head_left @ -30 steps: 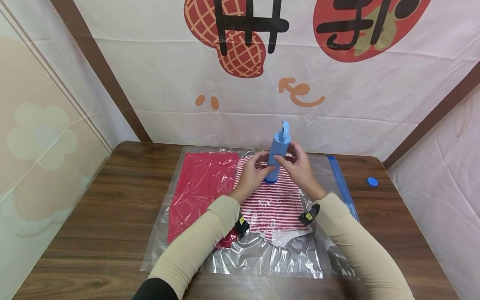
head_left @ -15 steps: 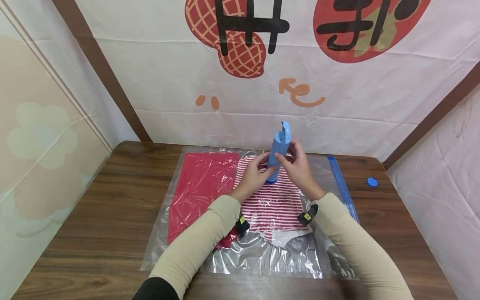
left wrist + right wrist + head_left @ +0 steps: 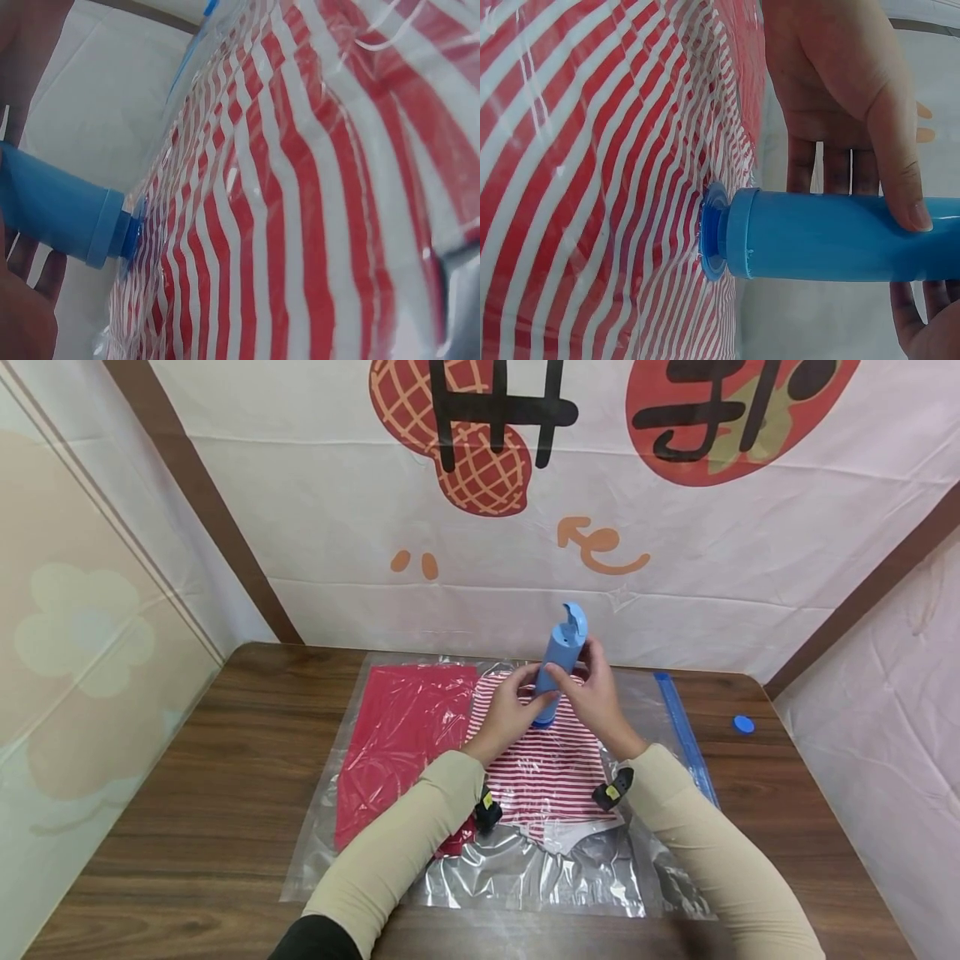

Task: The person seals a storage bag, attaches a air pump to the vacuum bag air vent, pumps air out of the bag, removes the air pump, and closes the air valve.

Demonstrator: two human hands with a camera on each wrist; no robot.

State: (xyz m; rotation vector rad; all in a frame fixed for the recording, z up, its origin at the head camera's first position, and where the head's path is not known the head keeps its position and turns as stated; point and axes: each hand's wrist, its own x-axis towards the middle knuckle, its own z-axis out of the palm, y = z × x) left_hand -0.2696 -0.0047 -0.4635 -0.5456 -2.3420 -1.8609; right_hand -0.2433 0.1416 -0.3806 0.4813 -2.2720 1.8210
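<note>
A light-blue cylindrical hand pump (image 3: 561, 653) with a loop on top stands slightly tilted over the clear plastic storage bag (image 3: 540, 885). My left hand (image 3: 508, 714) grips its lower body from the left, the thumb across the front. My right hand (image 3: 600, 697) holds it from the right, a little higher up. In the right wrist view the pump's lower end (image 3: 748, 232) sits at a darker blue round valve (image 3: 714, 231) on the bag. Inside the bag lie a red-and-white striped garment (image 3: 543, 768) and, left of it, a folded red garment (image 3: 405, 727).
A blue zip strip (image 3: 682, 727) runs along the bag's right edge. To its right, a small blue round cap (image 3: 743, 724) lies on the brown wooden table (image 3: 180, 793). A printed fabric backdrop (image 3: 337, 527) rises behind the table.
The pump's top has leaned slightly to the right and its loop has turned a little. Both hands keep their hold and have hardly shifted; the bag and cap stay in place.
</note>
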